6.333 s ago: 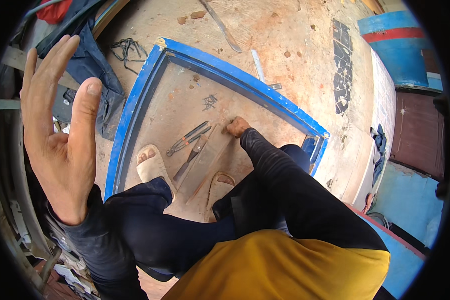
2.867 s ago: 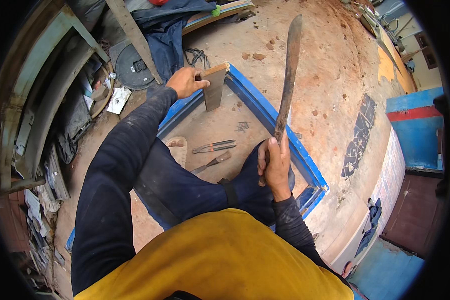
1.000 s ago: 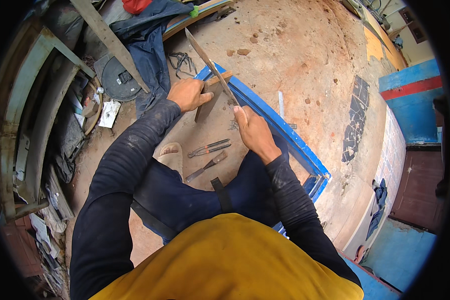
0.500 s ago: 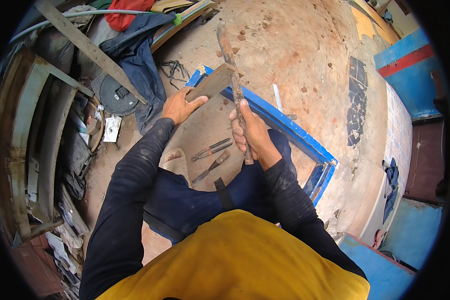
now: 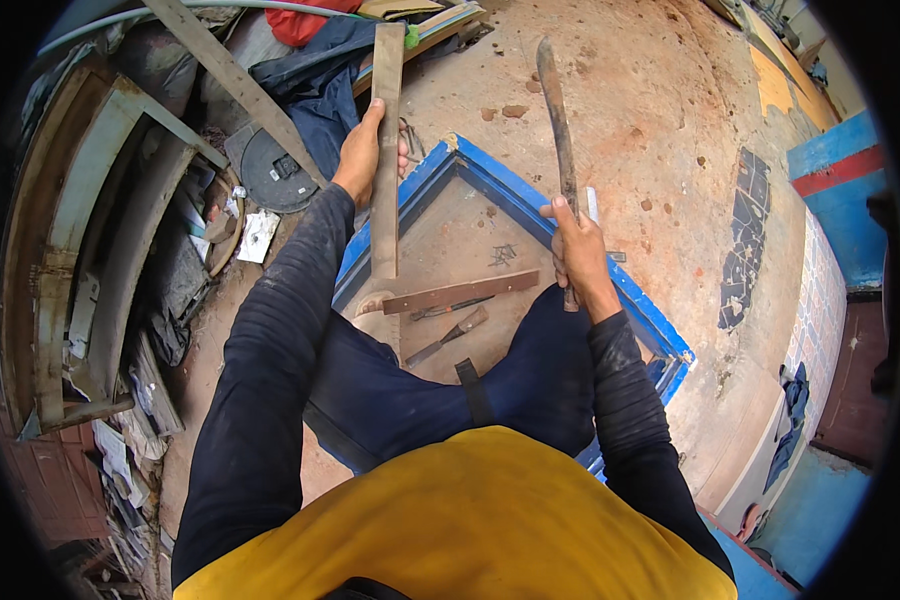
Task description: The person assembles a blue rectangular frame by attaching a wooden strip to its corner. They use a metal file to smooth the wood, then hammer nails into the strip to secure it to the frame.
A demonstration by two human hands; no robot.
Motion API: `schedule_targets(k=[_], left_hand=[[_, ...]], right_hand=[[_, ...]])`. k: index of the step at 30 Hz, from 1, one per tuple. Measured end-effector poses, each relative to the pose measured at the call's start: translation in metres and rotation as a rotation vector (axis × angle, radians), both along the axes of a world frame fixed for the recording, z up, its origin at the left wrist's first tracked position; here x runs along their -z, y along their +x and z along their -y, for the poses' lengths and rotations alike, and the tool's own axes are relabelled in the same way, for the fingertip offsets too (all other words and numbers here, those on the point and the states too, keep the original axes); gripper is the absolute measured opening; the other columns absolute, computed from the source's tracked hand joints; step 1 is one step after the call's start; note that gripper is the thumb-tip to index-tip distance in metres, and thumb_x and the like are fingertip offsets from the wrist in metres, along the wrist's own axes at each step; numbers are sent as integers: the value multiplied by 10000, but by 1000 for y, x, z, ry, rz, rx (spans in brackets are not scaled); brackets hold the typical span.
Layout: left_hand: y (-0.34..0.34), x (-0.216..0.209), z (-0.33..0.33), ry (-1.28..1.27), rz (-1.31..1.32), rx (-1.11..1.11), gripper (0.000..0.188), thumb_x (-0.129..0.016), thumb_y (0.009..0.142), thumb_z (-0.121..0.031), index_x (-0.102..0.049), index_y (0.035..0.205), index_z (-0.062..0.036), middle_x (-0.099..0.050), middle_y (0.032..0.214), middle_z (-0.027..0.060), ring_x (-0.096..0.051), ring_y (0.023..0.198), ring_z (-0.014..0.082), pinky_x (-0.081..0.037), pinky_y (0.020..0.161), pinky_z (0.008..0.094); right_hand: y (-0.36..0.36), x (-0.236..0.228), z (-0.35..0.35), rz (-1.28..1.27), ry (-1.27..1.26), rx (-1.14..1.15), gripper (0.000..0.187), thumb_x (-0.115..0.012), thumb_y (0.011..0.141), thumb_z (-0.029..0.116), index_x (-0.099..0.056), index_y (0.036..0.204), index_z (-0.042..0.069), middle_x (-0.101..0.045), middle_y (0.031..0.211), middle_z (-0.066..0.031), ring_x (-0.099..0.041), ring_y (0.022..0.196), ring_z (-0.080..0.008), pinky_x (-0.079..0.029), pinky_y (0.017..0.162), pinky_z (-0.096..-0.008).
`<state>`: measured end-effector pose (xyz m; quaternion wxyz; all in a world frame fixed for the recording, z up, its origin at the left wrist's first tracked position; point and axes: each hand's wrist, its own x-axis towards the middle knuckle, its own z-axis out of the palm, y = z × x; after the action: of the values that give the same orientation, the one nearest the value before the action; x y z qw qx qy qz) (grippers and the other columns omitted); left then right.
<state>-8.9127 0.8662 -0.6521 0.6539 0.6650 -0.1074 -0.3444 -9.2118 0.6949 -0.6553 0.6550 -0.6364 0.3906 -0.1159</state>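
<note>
- While your left hand grips a wooden strip over the left side of the blue frame (head view), I'd keep that thumb off the blade's line.
- Your right hand is wrapped round the handle of the machete, over the frame's far right side; blade points away from you, well apart from the strip. Firm wrist, short controlled strokes would be safest.
- Probably best to brace the strip's near end before steel meets wood.
- Counts: one frame, one machete, two strips, the second strip lying inside the frame.
- Also inside: one chisel, one pliers partly covered, nails too small to count.
</note>
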Motion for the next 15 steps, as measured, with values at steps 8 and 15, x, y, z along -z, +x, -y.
schedule_targets(k=[8,15], left_hand=[[33,-9,-27,-76,-107,-29,438,-467,1132,-427,-599,1309,-49,-662,970,65,-679,901,186,-601,826,387],[69,40,-103,503,300,299,415,-634,1104,-410,-590,1333,-68,-675,900,16,-630,802,116,-526,763,286]], right_hand=[[14,19,45,-5,-69,-74,542,-643,1062,531,-710,1132,-2,-460,617,24,-437,451,-91,-348,412,-274],[-112,87,105,-533,-603,-344,469,-828,861,475,-706,890,23,-603,711,-107,-568,675,-256,-464,662,-420]])
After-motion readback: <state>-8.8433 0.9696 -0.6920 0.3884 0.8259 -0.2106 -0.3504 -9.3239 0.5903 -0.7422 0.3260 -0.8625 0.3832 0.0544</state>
